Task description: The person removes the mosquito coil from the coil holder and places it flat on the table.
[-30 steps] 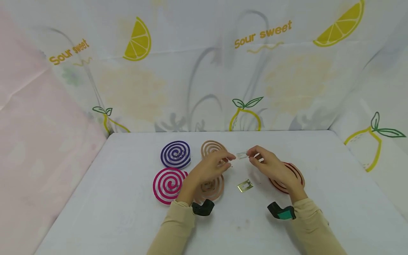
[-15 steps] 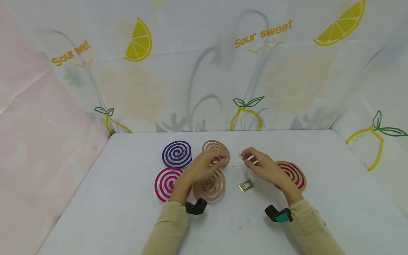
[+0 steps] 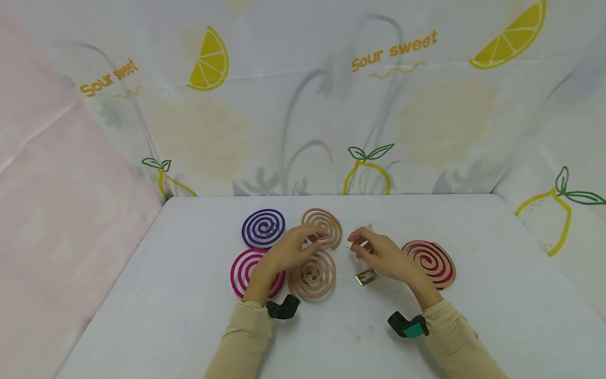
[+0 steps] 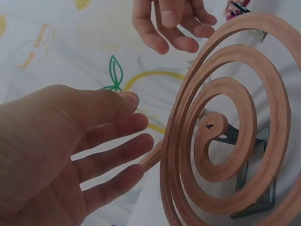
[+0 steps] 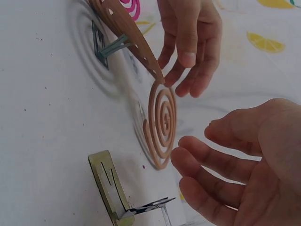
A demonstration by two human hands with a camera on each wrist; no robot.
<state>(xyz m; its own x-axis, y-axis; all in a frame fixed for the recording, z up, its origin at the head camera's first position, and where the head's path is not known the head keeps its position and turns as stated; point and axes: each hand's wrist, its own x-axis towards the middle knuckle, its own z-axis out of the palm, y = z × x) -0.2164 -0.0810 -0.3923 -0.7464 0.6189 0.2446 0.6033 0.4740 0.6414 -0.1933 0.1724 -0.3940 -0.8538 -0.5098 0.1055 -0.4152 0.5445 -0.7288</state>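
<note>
My left hand [image 3: 295,250] hovers with loosely bent fingers over the spiral mosquito coils on the left. My right hand [image 3: 383,257], also holding nothing, is above the table between a brass-coloured coil stand [image 3: 366,277] and a thin silvery stand [image 3: 365,228] partly hidden behind its fingers. Beneath and beside my left hand lie a purple coil [image 3: 246,231], a pink coil [image 3: 234,271] partly covered by the wrist, a rear tan coil [image 3: 338,231] and a front tan coil [image 3: 332,279]. In the left wrist view, one tan coil [image 4: 282,113] sits raised on a dark metal stand [image 4: 270,193].
Right of my right hand lies a red-and-tan coil stack [image 3: 447,266]. A white tabletop [image 3: 156,305] carries everything, with a lemon-printed cloth [image 3: 284,116] rising behind and at the sides. Small dark crumbs dot the surface.
My right hand has drawn back from the silvery stand, leftward and nearer. My left hand has moved left and nearer, away from the stand. The head view has shifted slightly.
</note>
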